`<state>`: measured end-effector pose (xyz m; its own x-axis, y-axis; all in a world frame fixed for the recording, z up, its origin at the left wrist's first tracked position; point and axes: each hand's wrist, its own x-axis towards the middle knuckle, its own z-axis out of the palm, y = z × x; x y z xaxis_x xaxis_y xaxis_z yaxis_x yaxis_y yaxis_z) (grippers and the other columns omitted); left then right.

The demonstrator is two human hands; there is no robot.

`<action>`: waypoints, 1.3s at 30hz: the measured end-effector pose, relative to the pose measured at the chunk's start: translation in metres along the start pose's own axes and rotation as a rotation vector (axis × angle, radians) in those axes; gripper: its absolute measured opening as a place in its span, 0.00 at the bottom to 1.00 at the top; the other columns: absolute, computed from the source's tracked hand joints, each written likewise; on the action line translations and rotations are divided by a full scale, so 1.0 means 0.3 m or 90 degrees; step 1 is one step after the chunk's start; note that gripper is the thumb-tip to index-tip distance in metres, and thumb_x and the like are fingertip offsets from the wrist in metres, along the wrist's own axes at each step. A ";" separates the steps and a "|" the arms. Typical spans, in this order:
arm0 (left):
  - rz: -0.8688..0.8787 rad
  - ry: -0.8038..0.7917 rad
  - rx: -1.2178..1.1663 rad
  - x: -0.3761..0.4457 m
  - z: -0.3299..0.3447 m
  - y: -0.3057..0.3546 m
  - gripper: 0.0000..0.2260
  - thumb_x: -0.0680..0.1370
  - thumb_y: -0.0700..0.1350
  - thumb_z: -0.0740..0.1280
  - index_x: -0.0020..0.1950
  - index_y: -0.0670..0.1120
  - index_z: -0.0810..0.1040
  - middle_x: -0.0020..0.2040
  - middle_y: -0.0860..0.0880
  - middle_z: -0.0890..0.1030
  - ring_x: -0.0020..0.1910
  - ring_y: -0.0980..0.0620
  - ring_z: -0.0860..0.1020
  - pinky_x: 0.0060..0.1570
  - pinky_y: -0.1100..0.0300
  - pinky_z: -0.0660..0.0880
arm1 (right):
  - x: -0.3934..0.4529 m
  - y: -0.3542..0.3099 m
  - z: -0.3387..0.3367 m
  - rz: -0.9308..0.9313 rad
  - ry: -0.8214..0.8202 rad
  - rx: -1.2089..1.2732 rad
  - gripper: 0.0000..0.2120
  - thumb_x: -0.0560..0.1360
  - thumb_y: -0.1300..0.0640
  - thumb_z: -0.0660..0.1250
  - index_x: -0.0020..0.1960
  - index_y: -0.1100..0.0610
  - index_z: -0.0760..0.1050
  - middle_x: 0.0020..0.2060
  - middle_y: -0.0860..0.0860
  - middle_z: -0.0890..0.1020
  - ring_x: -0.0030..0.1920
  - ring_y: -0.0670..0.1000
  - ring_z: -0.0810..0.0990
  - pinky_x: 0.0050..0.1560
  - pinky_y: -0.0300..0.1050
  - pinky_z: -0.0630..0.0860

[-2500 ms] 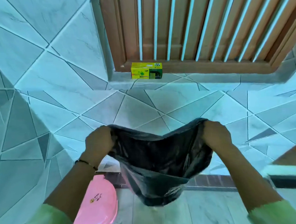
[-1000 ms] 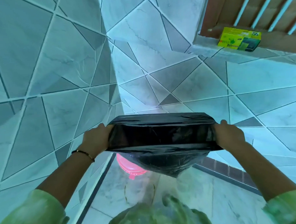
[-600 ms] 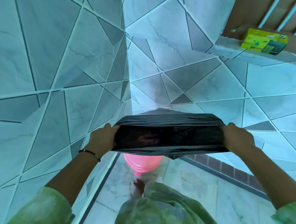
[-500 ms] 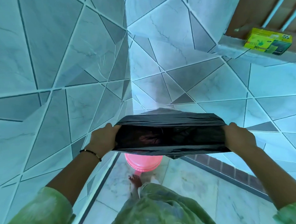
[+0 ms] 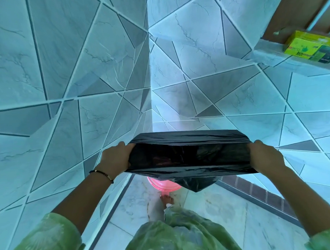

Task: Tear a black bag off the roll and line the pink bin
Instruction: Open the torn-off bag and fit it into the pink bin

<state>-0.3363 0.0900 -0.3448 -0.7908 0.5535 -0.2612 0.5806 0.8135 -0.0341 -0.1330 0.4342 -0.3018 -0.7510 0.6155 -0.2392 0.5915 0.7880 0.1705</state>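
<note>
Here, head view: both hands hold the black bag [image 5: 187, 155] stretched wide btwn them, mouth pulled open. Left hand [image 5: 115, 159] is clenched on the bag's left edge, right hand [image 5: 265, 157] clenched on its right edge. Bag's bottom corner hangs down over the pink bin [image 5: 162, 185], which sits on the floor [image 5: 219, 212] below, mostly hidden. A foot [image 5: 165, 198] stands just beside the bin. Yellow box [image 5: 310, 47] rests on a ledge [image 5: 266, 55], upper right.
</note>
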 end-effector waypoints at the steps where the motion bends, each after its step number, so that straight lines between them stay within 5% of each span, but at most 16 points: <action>1: 0.000 -0.004 0.006 0.001 0.004 -0.004 0.25 0.72 0.48 0.67 0.67 0.53 0.65 0.54 0.45 0.74 0.48 0.41 0.80 0.38 0.56 0.69 | 0.005 -0.004 0.007 -0.003 -0.006 -0.003 0.07 0.71 0.62 0.59 0.47 0.53 0.70 0.40 0.52 0.69 0.38 0.57 0.74 0.39 0.46 0.71; 9: 0.014 -0.043 0.030 0.015 0.007 -0.024 0.28 0.71 0.50 0.68 0.70 0.55 0.63 0.54 0.45 0.75 0.48 0.42 0.80 0.40 0.55 0.72 | 0.058 -0.021 0.041 -0.010 -0.054 -0.028 0.11 0.73 0.60 0.59 0.54 0.53 0.73 0.41 0.51 0.69 0.45 0.57 0.77 0.40 0.46 0.70; 14: 0.038 -0.093 0.038 0.011 0.032 -0.022 0.27 0.73 0.52 0.66 0.70 0.58 0.62 0.55 0.46 0.75 0.51 0.44 0.80 0.44 0.56 0.74 | 0.071 -0.016 0.063 -0.003 -0.099 -0.078 0.11 0.75 0.59 0.58 0.55 0.55 0.74 0.51 0.53 0.76 0.54 0.56 0.78 0.50 0.45 0.72; 22: 0.053 -0.186 0.020 0.082 0.126 -0.046 0.26 0.75 0.51 0.62 0.71 0.60 0.59 0.57 0.47 0.76 0.57 0.44 0.78 0.51 0.53 0.75 | 0.153 -0.058 0.155 -0.031 -0.159 -0.085 0.12 0.73 0.58 0.59 0.55 0.53 0.74 0.50 0.51 0.75 0.54 0.55 0.79 0.47 0.44 0.73; 28: -0.043 -0.147 -0.018 0.219 0.218 -0.084 0.20 0.74 0.45 0.61 0.66 0.53 0.66 0.54 0.45 0.76 0.52 0.43 0.79 0.46 0.55 0.74 | 0.303 -0.162 0.253 -0.061 -0.184 -0.063 0.13 0.73 0.62 0.58 0.57 0.55 0.71 0.44 0.52 0.69 0.53 0.57 0.79 0.46 0.47 0.73; 39: -0.129 -0.142 -0.086 0.409 0.399 -0.102 0.17 0.75 0.40 0.61 0.64 0.45 0.69 0.50 0.41 0.75 0.44 0.40 0.79 0.37 0.55 0.71 | 0.496 -0.284 0.419 -0.002 -0.198 0.031 0.13 0.73 0.67 0.59 0.56 0.60 0.72 0.56 0.56 0.71 0.50 0.61 0.80 0.43 0.50 0.73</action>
<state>-0.4279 0.1118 -0.4914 -0.8172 0.3372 -0.4675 0.3728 0.9278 0.0176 -0.2582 0.4570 -0.4719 -0.6317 0.5732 -0.5219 0.6083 0.7839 0.1248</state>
